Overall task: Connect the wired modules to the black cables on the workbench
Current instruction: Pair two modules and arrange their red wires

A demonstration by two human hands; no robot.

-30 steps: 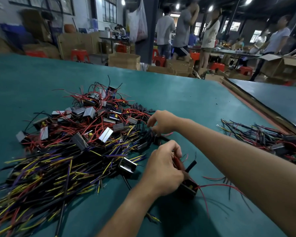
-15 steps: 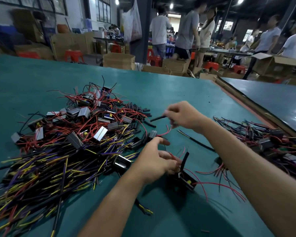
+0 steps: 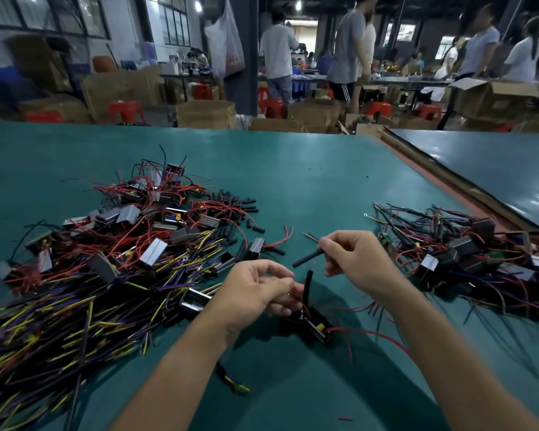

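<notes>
My left hand [image 3: 262, 290] pinches the red wire of a black wired module [image 3: 313, 326] that lies on the green workbench just below the fingers. A short black sleeve [image 3: 307, 284] stands up from that wire beside my fingertips. My right hand [image 3: 355, 256] hovers a little above and to the right, its fingers curled round a black cable [image 3: 307, 259] whose free end points down-left toward my left hand. Coloured wire tips stick out behind my right fist. A loose red wire trails from the module to the right.
A big heap of modules with red wires and black, yellow and purple cables [image 3: 100, 262] covers the left of the bench. Short black sleeves [image 3: 237, 206] lie behind it. A second tangle of wired modules [image 3: 467, 256] sits at the right. People and cardboard boxes stand beyond the bench.
My right hand has come back toward me with the black cable, closing on my left hand. My left hand has stayed over the module, still pinching its wire.
</notes>
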